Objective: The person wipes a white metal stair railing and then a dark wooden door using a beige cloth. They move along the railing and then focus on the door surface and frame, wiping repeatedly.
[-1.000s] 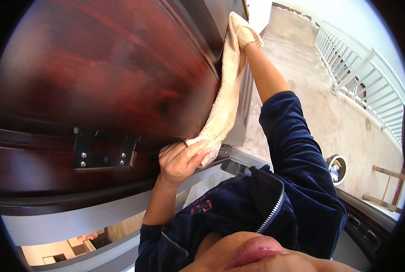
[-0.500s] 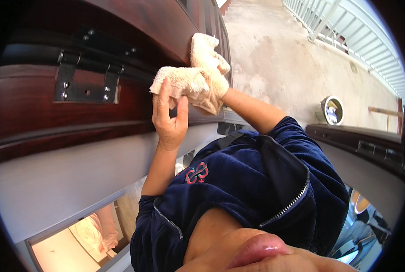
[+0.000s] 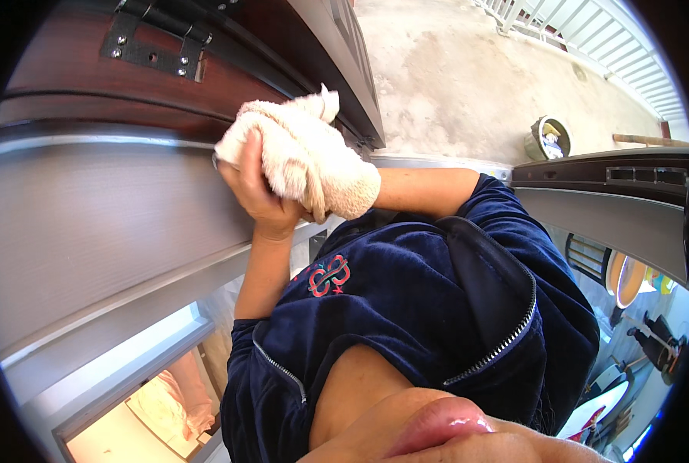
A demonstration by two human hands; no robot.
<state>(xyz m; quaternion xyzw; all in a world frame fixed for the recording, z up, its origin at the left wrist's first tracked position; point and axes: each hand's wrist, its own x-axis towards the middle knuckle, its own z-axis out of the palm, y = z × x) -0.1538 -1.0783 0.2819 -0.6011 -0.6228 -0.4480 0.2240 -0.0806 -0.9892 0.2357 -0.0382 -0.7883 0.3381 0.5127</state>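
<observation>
A cream terry towel (image 3: 298, 147) is bunched around my right hand, whose fingers are hidden inside it; only the bare right wrist (image 3: 388, 189) and forearm show. My left hand (image 3: 263, 199) grips the towel from the near left, thumb raised against it and fingers curled round its side. The towel is in front of a dark red-brown wooden door (image 3: 74, 85) with a black metal hinge (image 3: 151, 55). Whether the cloth touches the wood I cannot tell.
A grey door-frame panel (image 3: 113, 201) runs along the left. Past the doorway, a pale concrete floor (image 3: 445, 85) holds a small bucket (image 3: 536, 143) with things in it. A white railing (image 3: 599, 38) stands beyond. Another dark door edge (image 3: 568, 174) is at the right.
Both hands and the towel have come nearer my body, off the door's upper face. My left fingers, extended before, now curl round the cloth. The view has also shifted.
</observation>
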